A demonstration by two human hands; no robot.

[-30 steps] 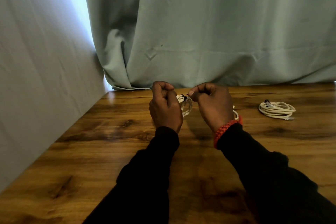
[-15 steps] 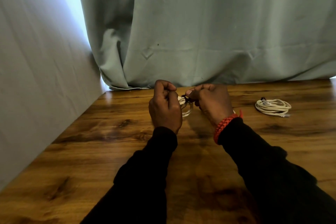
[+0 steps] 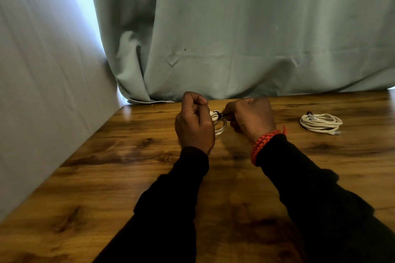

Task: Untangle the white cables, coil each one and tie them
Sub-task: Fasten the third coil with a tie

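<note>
Head view, single moment. Wooden table (image 3: 106, 177), green curtain (image 3: 256, 38) at 12 o'clock.

Left hand (image 3: 194, 126) just left of centre, fingers curled tight round a white cable bundle (image 3: 220, 126); loops hanging out below the fist, above the table. Right hand (image 3: 251, 117) at 3 o'clock of the left, fingertips pinching a dark tie (image 3: 219, 115) wrapped round the top of the bundle. Both grips clamped; tie end not resolvable.

Second white cable coil (image 3: 320, 123) lying on the table at 3 o'clock, well apart from the hands, dark tie visible at its far-left edge.

Judgement: one cable coiled, tied, set aside. Cable in hand coiled, tying under way, apparently near its end. No loose or tangled cable visible elsewhere. Remaining: finish the tie, set down.
</note>
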